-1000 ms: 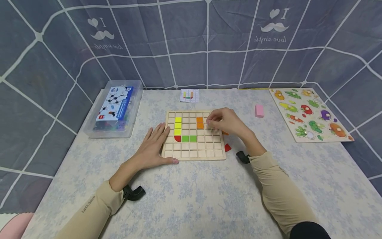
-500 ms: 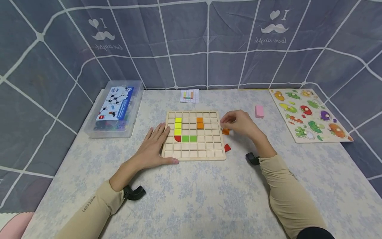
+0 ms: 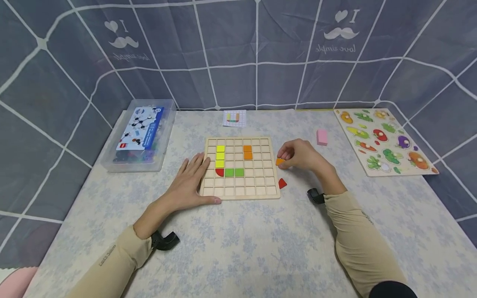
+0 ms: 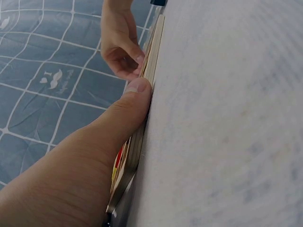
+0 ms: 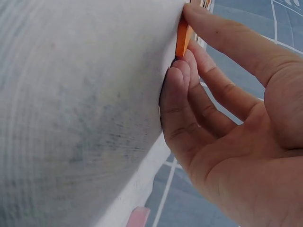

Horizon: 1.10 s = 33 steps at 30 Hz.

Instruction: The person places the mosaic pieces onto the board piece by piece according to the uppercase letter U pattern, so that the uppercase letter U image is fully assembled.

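Found left hand (image 3: 186,182) at left edge of wooden grid board (image 3: 257,191), fingers extended and spread, thumb resting at near edge. Found right hand (image 3: 301,155) just off right edge, pinching loose orange piece (image 3: 280,162) between thumb and fingertips. Could not determine contact between loose orange piece and surface (image 3: 238,236). Counted within grid: three yellow squares (image 3: 220,156) in a column, red rounded piece (image 3: 220,172) directly below, two green squares (image 3: 234,172) in a row to its right, two orange squares (image 3: 247,152) stacked farther right. Noted loose red piece (image 3: 282,183) just beside board's right edge, nearer the person than right hand. Located printed card (image 3: 234,118) beyond far edge, pink block (image 3: 322,137) to the right, vegetable board (image 3: 387,142) at far right, clear plastic box (image 3: 169,136) at left.
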Available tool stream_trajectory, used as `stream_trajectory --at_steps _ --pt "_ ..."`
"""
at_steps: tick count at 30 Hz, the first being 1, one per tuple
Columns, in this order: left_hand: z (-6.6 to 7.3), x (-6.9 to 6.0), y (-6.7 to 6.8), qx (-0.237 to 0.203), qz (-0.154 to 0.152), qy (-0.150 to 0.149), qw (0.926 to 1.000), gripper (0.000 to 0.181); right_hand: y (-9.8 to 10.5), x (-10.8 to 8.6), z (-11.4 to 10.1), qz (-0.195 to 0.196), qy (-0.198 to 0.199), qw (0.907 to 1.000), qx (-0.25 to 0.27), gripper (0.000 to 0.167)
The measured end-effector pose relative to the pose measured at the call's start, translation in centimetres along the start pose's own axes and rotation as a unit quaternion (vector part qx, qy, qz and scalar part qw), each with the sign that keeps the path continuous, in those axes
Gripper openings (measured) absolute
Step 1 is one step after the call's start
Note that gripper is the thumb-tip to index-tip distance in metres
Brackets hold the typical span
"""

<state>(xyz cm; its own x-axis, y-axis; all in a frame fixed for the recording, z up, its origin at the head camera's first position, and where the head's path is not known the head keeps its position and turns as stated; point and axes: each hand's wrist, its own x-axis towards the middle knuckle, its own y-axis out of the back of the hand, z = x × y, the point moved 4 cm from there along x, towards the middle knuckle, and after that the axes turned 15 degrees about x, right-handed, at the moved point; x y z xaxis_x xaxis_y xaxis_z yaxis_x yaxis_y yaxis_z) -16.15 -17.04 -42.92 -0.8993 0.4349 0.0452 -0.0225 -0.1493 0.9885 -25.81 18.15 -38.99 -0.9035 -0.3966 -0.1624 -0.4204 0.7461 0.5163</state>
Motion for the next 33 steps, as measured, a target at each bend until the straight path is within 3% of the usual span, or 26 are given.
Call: stream_trajectory --at_steps 6,14,22,33 --pt "0.0 -0.2 0.1 0.0 0.001 0.001 1.0 0.134 -0.2 0.2 -0.1 0.002 0.029 0.9986 -0.045 0.023" --pt "0.1 -0.2 0.2 0.0 0.003 0.001 1.0 0.134 -0.1 0.2 -0.1 0.014 0.048 0.9966 -0.066 0.022" --pt "0.1 -0.2 0.2 -0.002 0.005 0.002 1.0 0.133 -0.3 0.5 -1.1 0.018 0.092 0.9941 -0.054 0.022" --pt "0.1 -0.2 0.0 0.002 0.005 0.001 1.0 0.134 -2.9 1.4 -3.6 -0.014 0.118 0.9925 -0.029 0.025"
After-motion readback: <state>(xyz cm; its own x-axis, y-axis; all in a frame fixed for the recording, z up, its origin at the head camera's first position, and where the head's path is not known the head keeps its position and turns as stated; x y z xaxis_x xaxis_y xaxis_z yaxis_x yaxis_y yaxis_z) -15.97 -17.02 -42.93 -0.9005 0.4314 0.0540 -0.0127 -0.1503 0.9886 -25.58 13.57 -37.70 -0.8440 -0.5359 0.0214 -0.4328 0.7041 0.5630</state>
